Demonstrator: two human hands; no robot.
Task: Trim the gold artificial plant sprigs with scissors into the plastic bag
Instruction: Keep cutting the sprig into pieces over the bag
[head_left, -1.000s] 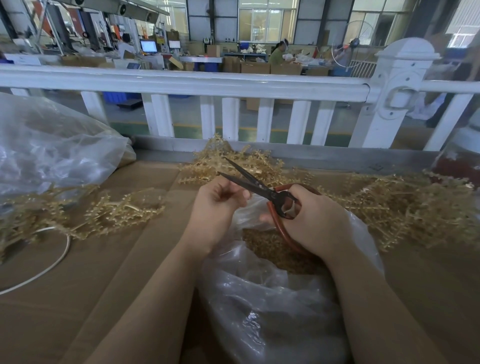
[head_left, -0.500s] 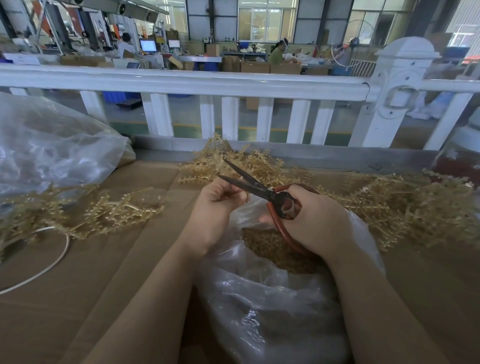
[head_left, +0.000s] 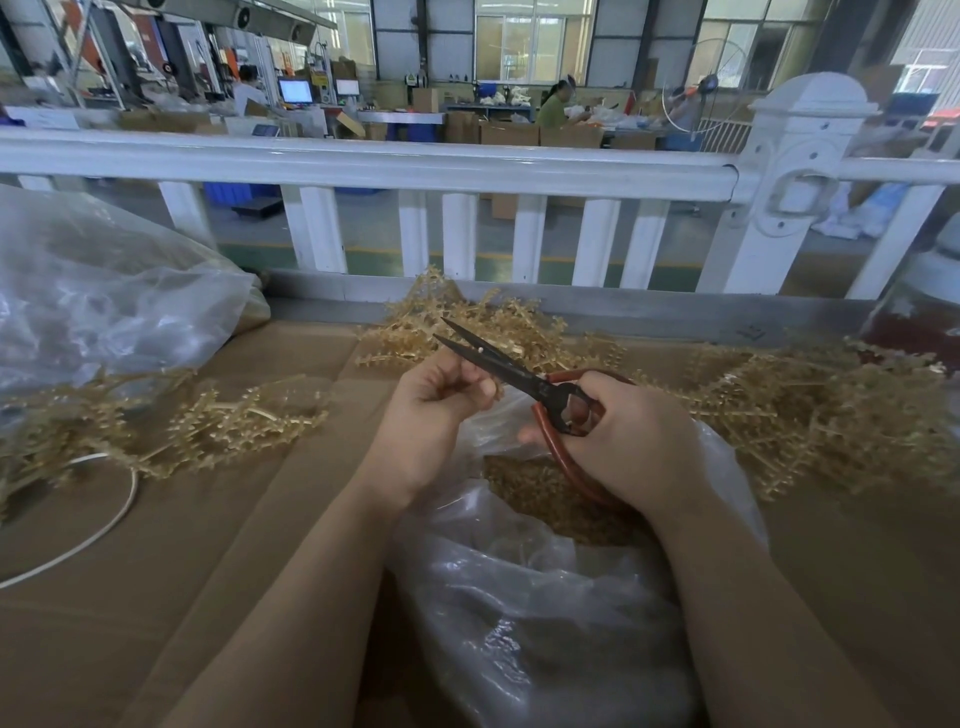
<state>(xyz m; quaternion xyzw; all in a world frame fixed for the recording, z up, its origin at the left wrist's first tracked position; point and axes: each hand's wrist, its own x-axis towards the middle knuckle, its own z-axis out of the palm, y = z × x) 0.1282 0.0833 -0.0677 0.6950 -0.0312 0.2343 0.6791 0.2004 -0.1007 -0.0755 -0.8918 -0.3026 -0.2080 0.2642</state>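
Observation:
My right hand (head_left: 623, 441) grips black scissors (head_left: 498, 364) with red-brown handles, blades parted and pointing up-left. My left hand (head_left: 431, 405) pinches a small piece of gold sprig right beside the blades; the piece is mostly hidden in my fingers. Both hands hover over a clear plastic bag (head_left: 545, 623) whose open mouth shows a heap of gold cuttings (head_left: 540, 488). Loose gold sprigs lie behind the hands (head_left: 488, 322), to the right (head_left: 810, 410) and to the left (head_left: 208, 421) on the cardboard-covered table.
A large clear bag (head_left: 104, 291) bulges at the left. A white cord (head_left: 104, 525) curls on the cardboard at the left. A white railing (head_left: 467, 171) runs along the table's far edge. A dark red-lidded jar (head_left: 919, 322) stands at the right edge.
The hands stay in nearly the same place over the bag. The scissor blades have shifted slightly and remain parted beside my left fingers.

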